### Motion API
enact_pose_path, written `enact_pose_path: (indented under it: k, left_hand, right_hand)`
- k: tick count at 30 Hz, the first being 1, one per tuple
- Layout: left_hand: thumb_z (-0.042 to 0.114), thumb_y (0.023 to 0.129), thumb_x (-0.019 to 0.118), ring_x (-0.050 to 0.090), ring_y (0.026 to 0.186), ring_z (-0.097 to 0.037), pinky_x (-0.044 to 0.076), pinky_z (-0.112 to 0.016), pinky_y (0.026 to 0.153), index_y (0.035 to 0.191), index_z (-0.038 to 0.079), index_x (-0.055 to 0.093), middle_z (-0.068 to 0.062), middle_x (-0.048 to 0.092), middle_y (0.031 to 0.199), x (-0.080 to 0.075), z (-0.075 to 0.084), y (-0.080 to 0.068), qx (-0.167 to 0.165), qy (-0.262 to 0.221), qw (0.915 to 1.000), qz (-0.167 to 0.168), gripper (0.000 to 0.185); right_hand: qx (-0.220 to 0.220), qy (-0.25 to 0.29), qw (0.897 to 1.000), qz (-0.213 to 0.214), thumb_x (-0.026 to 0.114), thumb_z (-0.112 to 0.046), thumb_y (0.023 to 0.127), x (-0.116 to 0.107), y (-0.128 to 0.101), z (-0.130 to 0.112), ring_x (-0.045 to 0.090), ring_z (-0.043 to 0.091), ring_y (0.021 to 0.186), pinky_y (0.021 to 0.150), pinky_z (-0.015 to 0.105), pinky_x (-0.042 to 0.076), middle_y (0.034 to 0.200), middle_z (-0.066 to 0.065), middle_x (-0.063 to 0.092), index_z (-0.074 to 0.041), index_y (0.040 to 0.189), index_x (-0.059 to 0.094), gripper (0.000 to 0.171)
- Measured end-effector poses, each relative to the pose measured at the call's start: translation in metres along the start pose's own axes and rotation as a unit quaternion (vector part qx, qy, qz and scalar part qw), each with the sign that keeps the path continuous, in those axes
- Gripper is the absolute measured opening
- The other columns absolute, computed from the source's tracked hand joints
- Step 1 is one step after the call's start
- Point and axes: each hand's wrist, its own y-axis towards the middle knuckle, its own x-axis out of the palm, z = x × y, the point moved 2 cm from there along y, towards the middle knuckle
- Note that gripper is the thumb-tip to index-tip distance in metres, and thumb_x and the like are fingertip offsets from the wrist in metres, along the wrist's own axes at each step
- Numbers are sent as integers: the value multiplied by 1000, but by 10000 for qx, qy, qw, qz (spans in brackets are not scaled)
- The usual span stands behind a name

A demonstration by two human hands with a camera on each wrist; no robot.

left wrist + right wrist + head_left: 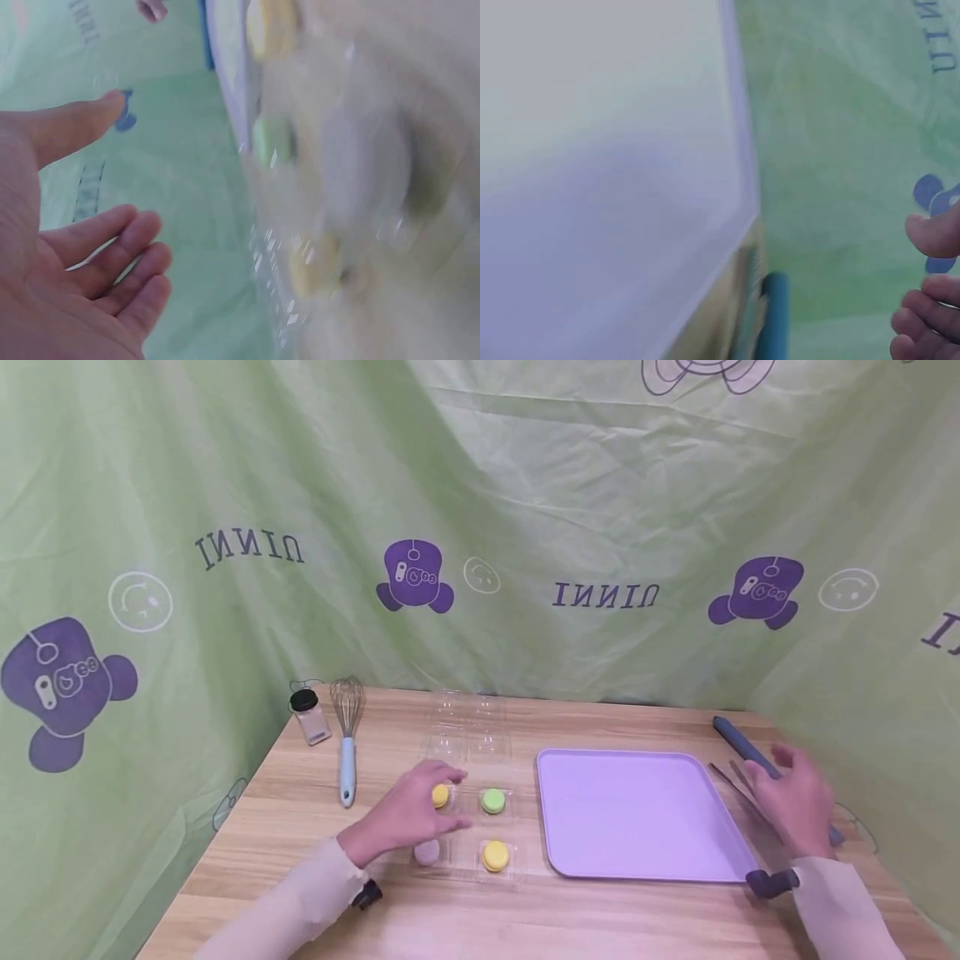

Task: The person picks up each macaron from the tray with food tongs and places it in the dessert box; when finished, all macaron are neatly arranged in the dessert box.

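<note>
Left hand (411,814) grip relaxed, partly hiding orange macaron (440,795); right hand (795,797) blurred, grip loose, empty.

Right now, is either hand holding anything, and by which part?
Nothing held. Left hand hovers open over the yellow macaron; right hand is open above the tongs.

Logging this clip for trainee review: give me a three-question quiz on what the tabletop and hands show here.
1. True or false: the purple tray holds a macaron.
2. Which hand is over the clear macaron box: A left, B right?
3. What colour is the macaron nearest the tray?

Key: 1 false, the tray is bare. 2 A, the left hand; the right hand is beside the tongs. 3 green.
</note>
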Motion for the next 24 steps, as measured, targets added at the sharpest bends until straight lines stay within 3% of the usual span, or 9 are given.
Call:
enact_pose_path:
  k: [5,8,15,24]
  left_hand:
    - [40,77,86,59,129,-30,48,-53,113,139,11,59,-7,63,138,-27,-9,12,1,-125,9982,581,73]
    - [41,76,87,57,133,-32,47,-55,113,143,14,55,-8,61,142,-39,-17,19,-53,-153,9967,793,78]
    - [37,78,86,48,142,-37,40,-57,119,152,13,44,-12,50,154,-58,-36,41,-173,-369,9943,988,87]
    - [32,81,84,39,147,-38,32,-61,123,156,11,37,-14,42,160,-80,-64,70,-316,-626,9906,1178,90]
  right_hand:
    - [112,152,9995,260,63,-38,98,1,7,-18,52,46,127,93,48,44,153,22,49,-6,154,38,69]
    - [240,430,9981,364,66,-39,96,2,11,-36,52,40,131,99,45,45,157,12,47,-12,156,37,71]
    - [-28,1060,9932,480,70,-32,94,8,19,-82,51,37,137,115,51,43,159,7,45,-19,157,36,73]
    - [-618,1793,9812,354,73,-21,93,29,31,-138,46,25,145,122,37,40,162,1,41,-23,158,34,76]
